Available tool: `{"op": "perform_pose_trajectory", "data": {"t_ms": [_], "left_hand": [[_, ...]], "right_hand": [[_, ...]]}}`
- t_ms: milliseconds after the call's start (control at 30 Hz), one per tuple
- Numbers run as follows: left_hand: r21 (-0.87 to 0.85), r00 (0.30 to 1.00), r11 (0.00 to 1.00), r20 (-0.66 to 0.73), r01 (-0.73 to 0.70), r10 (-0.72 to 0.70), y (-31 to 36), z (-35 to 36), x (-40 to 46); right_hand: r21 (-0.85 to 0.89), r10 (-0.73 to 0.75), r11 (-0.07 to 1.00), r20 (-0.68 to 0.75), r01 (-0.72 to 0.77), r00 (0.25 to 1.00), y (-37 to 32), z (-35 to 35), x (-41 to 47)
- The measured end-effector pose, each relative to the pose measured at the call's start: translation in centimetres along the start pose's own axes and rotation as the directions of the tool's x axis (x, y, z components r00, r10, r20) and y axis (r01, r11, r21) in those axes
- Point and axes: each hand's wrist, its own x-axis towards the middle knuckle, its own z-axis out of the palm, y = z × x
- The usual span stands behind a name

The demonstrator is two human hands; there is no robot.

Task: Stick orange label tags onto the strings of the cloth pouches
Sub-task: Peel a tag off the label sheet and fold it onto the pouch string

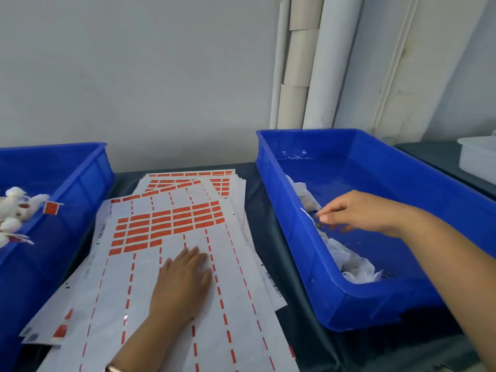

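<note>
Step in hand, as judged: fetching the next untagged pouch from the right blue bin (284, 200). Left hand (185, 280) flat on the top label sheet (188, 237), fingers straight and close together, pressing the sheet down at its near half. Right hand (357, 210) reaching into the right bin, fingertips drawn together near a thin white string (306, 212) at the bin's left wall; whether the string is actually pinched cannot be told, owing to blur. Untagged cloth pouches (351, 261) lying crumpled along the left inner wall of that bin, from middle to near corner. Remaining orange labels (171, 224) grouped on the far half of the top sheet, just beyond the left hand; more sheets stacked beneath and beyond. Finished pouches (13, 210) piled in the left blue bin (80, 183), one orange tag (51, 208) hanging over its rim. For good execution: take one pouch only, lift by the string so the string hangs free, keep the sheet held flat for a clean peel, carry the pouch over the sheet before peeling a label. Writing: small dark print along the sheet edges, too small to read; no brand legible anywhere.
</note>
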Motion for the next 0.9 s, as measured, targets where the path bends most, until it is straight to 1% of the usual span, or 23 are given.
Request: {"op": "perform_pose_trajectory", "data": {"t_ms": [67, 133, 267, 333, 433, 500, 633, 767, 900], "left_hand": [[0.014, 1.0, 1.0, 0.011, 0.008, -0.008, 0.1, 0.0, 0.1], [0.007, 1.0, 1.0, 0.024, 0.02, -0.02, 0.2, -0.2, 0.1], [-0.005, 0.998, 0.999, 0.032, 0.046, -0.046, 0.3, -0.5, 0.1], [-0.016, 0.999, 0.999, 0.022, 0.048, -0.047, 0.3, -0.5, 0.1], [-0.039, 0.999, 0.998, 0.01, 0.047, -0.046, 0.3, -0.4, 0.1], [-0.048, 0.999, 0.998, 0.006, 0.05, -0.05, 0.2, -0.4, 0.1], [-0.06, 0.999, 0.997, -0.013, 0.046, -0.047, 0.1, -0.3, 0.1], [-0.066, 0.999, 0.997, -0.03, 0.042, -0.044, 0.1, -0.2, 0.1], [-0.063, 0.998, 0.997, -0.042, 0.042, -0.045, 0.3, -0.2, 0.2]], "right_hand": [[-0.016, -0.03, 0.999, 0.004, 0.03, 1.0, 0.0, 0.8, 0.3], [-0.074, -0.069, 0.995, -0.046, 0.066, 0.997, -0.2, 1.4, 0.9], [-0.068, -0.091, 0.994, -0.15, 0.082, 0.984, -0.2, 1.8, 1.5], [-0.027, -0.079, 0.997, -0.144, 0.076, 0.986, -0.1, 1.7, 1.5], [0.109, -0.051, 0.992, -0.09, 0.061, 0.995, 0.0, 1.4, 1.2], [0.149, -0.055, 0.986, -0.09, 0.068, 0.994, 0.0, 1.4, 1.0], [0.086, -0.078, 0.992, -0.191, 0.096, 0.978, 0.1, 1.9, 1.1], [-0.004, -0.113, 0.993, -0.189, 0.114, 0.975, -0.8, 1.7, 1.2], [0.003, -0.178, 0.982, -0.291, 0.187, 0.94, -2.9, 0.7, 1.3]]}}
